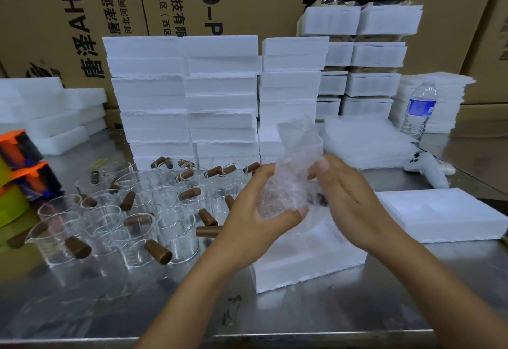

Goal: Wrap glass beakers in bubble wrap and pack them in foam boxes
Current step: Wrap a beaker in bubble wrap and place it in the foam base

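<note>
1. Your left hand cups the wrapped beaker from below and from the left. Its fingers and thumb curl round the bundle and hold it in the air just above the open foam box.
2. Your right hand is at the bundle's right side, thumb on the sheet and fingers curled against it. It looks like a pinch, though the fingertips are hidden behind the bundle.
3. A loose tail of bubble wrap stands up above both hands. I judge that you are in the wrapping step and it is not finished, since the top is open.
4. For the next move, fold or tuck that tail down over the mouth. Grip firmly with the left hand so the sheet doesn't unwind, then lower the bundle into the box's hollow directly beneath.
5. A dark brown piece shows through the wrap near your right fingers, probably the handle. Turn it to where the hollow has room.
6. The lid lies just right of the box on the table, handy for closing.
7. Unwrapped beakers stand crowded at your left, so much of the job remains.
</note>
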Demonstrator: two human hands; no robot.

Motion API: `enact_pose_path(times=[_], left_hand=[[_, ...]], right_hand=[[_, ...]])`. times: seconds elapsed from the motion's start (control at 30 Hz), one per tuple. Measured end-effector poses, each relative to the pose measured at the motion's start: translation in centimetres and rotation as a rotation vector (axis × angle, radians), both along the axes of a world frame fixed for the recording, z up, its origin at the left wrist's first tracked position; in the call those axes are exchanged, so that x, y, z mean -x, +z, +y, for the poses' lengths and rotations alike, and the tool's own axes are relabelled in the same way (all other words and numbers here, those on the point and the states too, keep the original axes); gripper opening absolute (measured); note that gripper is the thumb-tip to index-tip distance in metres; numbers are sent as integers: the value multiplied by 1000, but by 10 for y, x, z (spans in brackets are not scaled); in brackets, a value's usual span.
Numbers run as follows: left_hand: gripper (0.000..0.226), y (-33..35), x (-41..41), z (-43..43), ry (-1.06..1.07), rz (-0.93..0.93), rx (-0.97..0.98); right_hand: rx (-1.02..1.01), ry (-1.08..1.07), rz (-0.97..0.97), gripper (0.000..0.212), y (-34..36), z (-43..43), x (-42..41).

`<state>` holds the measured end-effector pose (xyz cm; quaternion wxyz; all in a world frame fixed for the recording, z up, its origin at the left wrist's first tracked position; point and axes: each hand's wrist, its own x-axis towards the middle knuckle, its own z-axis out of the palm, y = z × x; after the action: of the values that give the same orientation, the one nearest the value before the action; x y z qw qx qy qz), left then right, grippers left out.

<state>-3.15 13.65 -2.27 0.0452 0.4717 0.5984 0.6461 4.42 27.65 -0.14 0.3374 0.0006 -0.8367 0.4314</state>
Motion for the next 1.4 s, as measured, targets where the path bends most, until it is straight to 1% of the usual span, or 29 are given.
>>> enact_pose_path(times=[0.03,0.1,0.17,0.23,0.3,0.4,0.5,0.57,0.63,0.7,0.77,0.9,0.93,1.03,1.07,1.13,1.27,1.33,1.4], left_hand=[[41,1,0,-2,-1,7,6],[39,2,1,-5,8,10,28],[42,2,2,-7,28,-10,49],[43,-1,4,-5,19,-32,47],[47,-2,5,-4,37,-57,58],[37,0,3,-3,59,-27,75],[36,1,4,-3,70,-51,89],[35,1,4,-2,94,-50,89],[38,2,3,-1,125,-36,96],[46,2,1,1,164,14,143],[51,1,0,3,189,45,183],[56,-1,-1,3,198,20,135],[57,-2,-1,3,206,14,120],[57,-2,-1,1,215,-2,92],[57,-2,-1,1,215,-4,81],[58,-1,-1,0,228,4,68],[63,0,-3,-1,271,74,134],[64,-1,-6,-1,261,91,123],[60,1,-6,-2,231,68,89]], right_hand=[[104,1,34,46,0,0,-1],[255,-30,57,45,0,2,-1],[338,-54,51,39,1,4,0],[355,-54,60,33,3,4,0],[326,-35,74,28,6,3,0],[281,-12,92,24,9,3,-2],[269,13,140,21,10,3,-7],[240,34,148,16,10,3,-11],[205,50,116,15,9,1,-13],[147,33,93,17,7,-1,-13],[113,6,93,12,6,-7,-11],[17,-7,30,9,4,-12,-7],[-32,2,8,16,3,-11,-7],[-286,6,13,54,-1,-9,-6],[-342,2,21,58,-2,-10,-5],[-422,-15,-12,60,-1,-11,-4],[-547,-21,-182,66,3,-9,-3],[-552,-12,-177,64,4,-9,-2],[-513,-10,-121,58,4,-9,0]])
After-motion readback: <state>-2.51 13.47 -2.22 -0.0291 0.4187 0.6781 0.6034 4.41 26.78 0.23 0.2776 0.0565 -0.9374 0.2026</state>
